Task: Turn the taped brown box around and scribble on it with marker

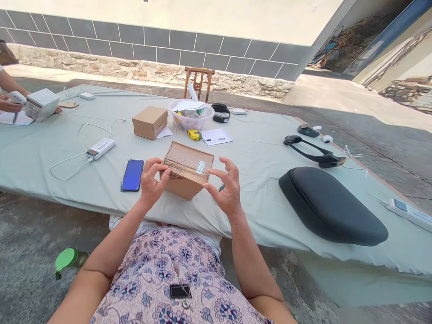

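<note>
A brown cardboard box (184, 182) stands in front of me near the table edge. Its top has fine dark lines on the left, a clear shiny film-like area and a small blue-and-white patterned strip (200, 167). My left hand (152, 181) is at the box's upper left edge, thumb and forefinger pinched together; what lies between them is too small to make out. At the right edge is my right hand (227, 186), fingers spread, thumb and forefinger apart close to the box corner. A small dark object (222, 187) shows partly behind that hand.
A phone (132, 175) lies left of my left hand. Farther back are another cardboard box (150, 122), a basket (180, 122), a tape measure (194, 135) and paper (221, 138). A black case (332, 207) sits right. A co-worker's hand (10, 105) holds something at far left.
</note>
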`<action>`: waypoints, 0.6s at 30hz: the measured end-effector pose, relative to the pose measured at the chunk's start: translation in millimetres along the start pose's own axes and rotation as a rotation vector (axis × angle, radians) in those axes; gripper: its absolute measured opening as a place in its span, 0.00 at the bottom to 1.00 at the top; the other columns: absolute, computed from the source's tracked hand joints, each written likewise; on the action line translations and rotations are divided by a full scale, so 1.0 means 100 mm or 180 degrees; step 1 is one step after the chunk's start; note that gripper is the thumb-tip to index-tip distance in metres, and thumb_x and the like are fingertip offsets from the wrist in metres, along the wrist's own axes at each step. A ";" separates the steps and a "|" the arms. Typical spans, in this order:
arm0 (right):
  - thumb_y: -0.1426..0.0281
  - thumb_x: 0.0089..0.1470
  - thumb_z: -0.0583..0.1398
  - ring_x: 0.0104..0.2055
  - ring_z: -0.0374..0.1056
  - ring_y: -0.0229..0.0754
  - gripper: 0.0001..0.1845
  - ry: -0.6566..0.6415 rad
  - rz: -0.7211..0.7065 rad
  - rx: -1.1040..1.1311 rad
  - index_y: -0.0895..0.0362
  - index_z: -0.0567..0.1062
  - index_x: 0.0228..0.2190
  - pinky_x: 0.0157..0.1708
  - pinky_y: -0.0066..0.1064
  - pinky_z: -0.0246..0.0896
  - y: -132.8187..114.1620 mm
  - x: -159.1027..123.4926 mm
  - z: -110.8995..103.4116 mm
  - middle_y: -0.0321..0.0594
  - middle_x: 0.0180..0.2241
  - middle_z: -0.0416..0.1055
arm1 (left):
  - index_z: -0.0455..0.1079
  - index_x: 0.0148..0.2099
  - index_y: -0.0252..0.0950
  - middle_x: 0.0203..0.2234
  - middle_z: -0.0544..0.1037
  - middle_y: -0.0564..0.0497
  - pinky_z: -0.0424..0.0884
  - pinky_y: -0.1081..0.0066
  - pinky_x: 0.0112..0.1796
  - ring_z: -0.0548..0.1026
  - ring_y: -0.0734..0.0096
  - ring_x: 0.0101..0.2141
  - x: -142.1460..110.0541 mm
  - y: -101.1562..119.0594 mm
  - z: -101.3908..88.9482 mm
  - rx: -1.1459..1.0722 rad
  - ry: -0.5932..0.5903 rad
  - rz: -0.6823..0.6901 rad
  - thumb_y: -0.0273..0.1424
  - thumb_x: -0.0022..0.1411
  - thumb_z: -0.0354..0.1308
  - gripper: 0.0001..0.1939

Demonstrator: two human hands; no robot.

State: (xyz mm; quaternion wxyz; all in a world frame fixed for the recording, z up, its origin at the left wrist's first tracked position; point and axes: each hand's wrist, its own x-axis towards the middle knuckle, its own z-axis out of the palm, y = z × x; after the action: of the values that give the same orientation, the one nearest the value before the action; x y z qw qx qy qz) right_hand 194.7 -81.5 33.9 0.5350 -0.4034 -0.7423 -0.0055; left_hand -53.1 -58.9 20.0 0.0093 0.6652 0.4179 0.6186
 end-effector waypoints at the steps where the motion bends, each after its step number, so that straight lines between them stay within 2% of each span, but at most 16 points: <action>1: 0.53 0.56 0.65 0.69 0.54 0.58 0.23 -0.0049 0.0131 0.0084 0.47 0.75 0.51 0.64 0.56 0.57 0.04 0.00 -0.02 0.47 0.65 0.58 | 0.74 0.36 0.37 0.39 0.74 0.48 0.74 0.67 0.44 0.74 0.69 0.43 -0.01 0.02 -0.01 0.0012 0.0009 0.0039 0.30 0.64 0.61 0.03; 3: 0.49 0.54 0.65 0.71 0.50 0.58 0.36 -0.0187 0.0448 0.0394 0.45 0.66 0.61 0.64 0.55 0.57 0.11 0.00 -0.05 0.47 0.69 0.52 | 0.73 0.35 0.37 0.38 0.74 0.49 0.73 0.67 0.44 0.74 0.69 0.42 -0.04 0.07 -0.04 -0.0019 -0.0018 0.0133 0.29 0.64 0.61 0.03; 5: 0.48 0.54 0.65 0.71 0.52 0.56 0.42 -0.0308 0.0783 0.0859 0.42 0.58 0.65 0.63 0.52 0.60 0.18 -0.02 -0.07 0.46 0.71 0.50 | 0.73 0.35 0.37 0.38 0.73 0.50 0.73 0.67 0.45 0.74 0.69 0.42 -0.09 0.11 -0.06 -0.0093 -0.0124 0.0232 0.28 0.63 0.61 0.03; 9: 0.46 0.51 0.66 0.67 0.60 0.53 0.49 -0.0456 0.1298 0.1594 0.42 0.53 0.67 0.58 0.46 0.68 0.26 -0.08 -0.11 0.47 0.67 0.59 | 0.71 0.36 0.38 0.38 0.71 0.49 0.73 0.67 0.43 0.73 0.69 0.41 -0.20 0.17 -0.09 -0.0173 -0.0318 0.0272 0.30 0.63 0.61 0.03; 10: 0.47 0.50 0.67 0.67 0.60 0.53 0.50 -0.0496 0.1364 0.1661 0.42 0.54 0.67 0.56 0.44 0.69 0.26 -0.10 -0.13 0.47 0.66 0.60 | 0.71 0.39 0.38 0.39 0.71 0.49 0.74 0.68 0.42 0.72 0.69 0.41 -0.22 0.18 -0.11 -0.0236 -0.0366 0.0219 0.30 0.63 0.61 0.03; 11: 0.47 0.49 0.68 0.67 0.59 0.53 0.49 -0.0546 0.1404 0.1692 0.42 0.56 0.67 0.56 0.43 0.70 0.25 -0.11 -0.16 0.47 0.66 0.61 | 0.71 0.44 0.39 0.39 0.71 0.49 0.73 0.69 0.41 0.72 0.70 0.41 -0.23 0.18 -0.12 -0.0340 -0.0447 0.0134 0.31 0.62 0.61 0.08; 14: 0.52 0.50 0.69 0.68 0.57 0.52 0.43 -0.0773 0.1384 0.1660 0.42 0.62 0.64 0.56 0.42 0.70 0.17 -0.13 -0.25 0.43 0.67 0.58 | 0.60 0.64 0.43 0.35 0.69 0.54 0.72 0.72 0.38 0.70 0.73 0.36 -0.20 0.18 -0.20 -0.0788 -0.0898 -0.0308 0.31 0.62 0.61 0.29; 16: 0.54 0.52 0.68 0.68 0.57 0.51 0.39 -0.0944 0.1316 0.1612 0.41 0.63 0.63 0.57 0.42 0.69 0.10 -0.15 -0.30 0.41 0.67 0.57 | 0.52 0.70 0.43 0.30 0.66 0.57 0.69 0.73 0.36 0.67 0.76 0.31 -0.15 0.17 -0.26 -0.1066 -0.1278 -0.0682 0.33 0.63 0.60 0.36; 18: 0.55 0.53 0.67 0.68 0.56 0.51 0.37 -0.1058 0.1263 0.1548 0.40 0.64 0.62 0.57 0.41 0.68 0.05 -0.19 -0.34 0.41 0.66 0.57 | 0.50 0.71 0.42 0.27 0.62 0.59 0.66 0.74 0.34 0.64 0.76 0.28 -0.08 0.16 -0.32 -0.1268 -0.1668 -0.0998 0.34 0.63 0.60 0.38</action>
State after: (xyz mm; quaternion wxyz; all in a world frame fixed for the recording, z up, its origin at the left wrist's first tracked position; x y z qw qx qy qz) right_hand 226.6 -104.7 31.7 0.4779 -0.3959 -0.7061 0.3411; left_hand -70.1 -90.0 29.1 0.3402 0.7142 0.3696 0.4875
